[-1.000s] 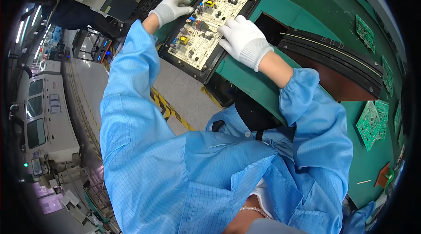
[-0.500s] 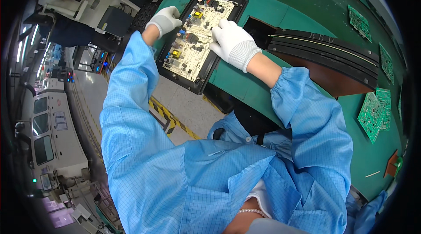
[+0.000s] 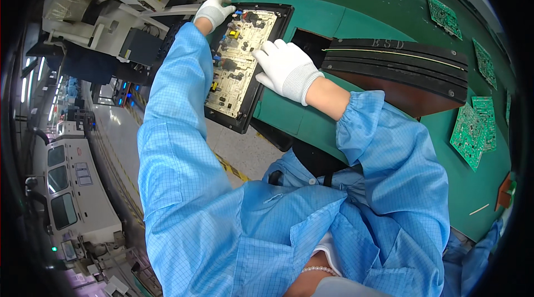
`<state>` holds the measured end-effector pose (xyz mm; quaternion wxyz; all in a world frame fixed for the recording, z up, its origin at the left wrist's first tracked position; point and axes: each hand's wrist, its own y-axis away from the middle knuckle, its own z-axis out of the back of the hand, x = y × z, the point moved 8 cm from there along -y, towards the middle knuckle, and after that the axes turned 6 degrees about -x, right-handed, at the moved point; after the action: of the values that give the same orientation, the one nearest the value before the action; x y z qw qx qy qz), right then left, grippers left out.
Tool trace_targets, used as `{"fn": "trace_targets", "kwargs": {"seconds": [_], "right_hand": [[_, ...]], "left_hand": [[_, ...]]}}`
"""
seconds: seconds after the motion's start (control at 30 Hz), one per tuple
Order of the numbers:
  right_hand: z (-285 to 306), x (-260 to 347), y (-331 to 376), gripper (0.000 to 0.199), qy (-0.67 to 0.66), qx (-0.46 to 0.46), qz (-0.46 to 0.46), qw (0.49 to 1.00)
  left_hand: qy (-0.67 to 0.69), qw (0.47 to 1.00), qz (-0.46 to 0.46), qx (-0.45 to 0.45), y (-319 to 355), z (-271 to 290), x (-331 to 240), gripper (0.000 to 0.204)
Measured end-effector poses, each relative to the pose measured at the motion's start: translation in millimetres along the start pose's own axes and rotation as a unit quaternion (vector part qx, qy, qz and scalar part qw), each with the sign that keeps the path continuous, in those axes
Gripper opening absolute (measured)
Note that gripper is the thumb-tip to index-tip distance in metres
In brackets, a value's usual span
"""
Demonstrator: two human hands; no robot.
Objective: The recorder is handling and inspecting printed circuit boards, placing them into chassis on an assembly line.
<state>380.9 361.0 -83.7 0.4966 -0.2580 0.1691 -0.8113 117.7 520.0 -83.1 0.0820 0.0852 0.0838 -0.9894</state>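
Grip uncertain: my left hand (image 3: pixel 215 12) meets the far corner of the black tray (image 3: pixel 250 102), my right hand (image 3: pixel 286 71) its right edge; whether either clasps, I cannot tell. The tray lies at the left end of the table (image 3: pixel 320 14), circuit boards (image 3: pixel 235 84) already seated; what remains doesn't show. Since the earlier frame, my left hand has moved to that corner.

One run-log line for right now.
left hand: at top-left corner of black frame | right hand: at its right side | pale circuit board: inside frame | green boards: far right
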Motion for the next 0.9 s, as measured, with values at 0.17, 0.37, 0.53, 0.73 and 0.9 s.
{"fn": "trace_targets", "kwargs": {"seconds": [0.17,0.37,0.53,0.73,0.9], "right_hand": [[2,0,1,0.043,-0.003,-0.002,0.001,1.0],[0,-1,1,0.04,-0.002,0.009,0.003,1.0],[0,0,1,0.038,-0.012,0.006,0.009,1.0],[3,-3,2,0.035,-0.005,-0.006,0.015,1.0],[2,-2,2,0.035,-0.006,-0.002,0.014,1.0]], "left_hand": [[-0.156,0.987,0.025,0.016,-4,3,-25,0.042],[-0.014,0.979,-0.195,0.055,9,10,-91,0.047],[-0.009,0.988,-0.141,0.069,1,5,-90,0.037],[0.005,0.986,-0.153,0.071,3,4,-99,0.037],[-0.025,0.985,-0.152,0.08,-1,1,-103,0.04]]}}
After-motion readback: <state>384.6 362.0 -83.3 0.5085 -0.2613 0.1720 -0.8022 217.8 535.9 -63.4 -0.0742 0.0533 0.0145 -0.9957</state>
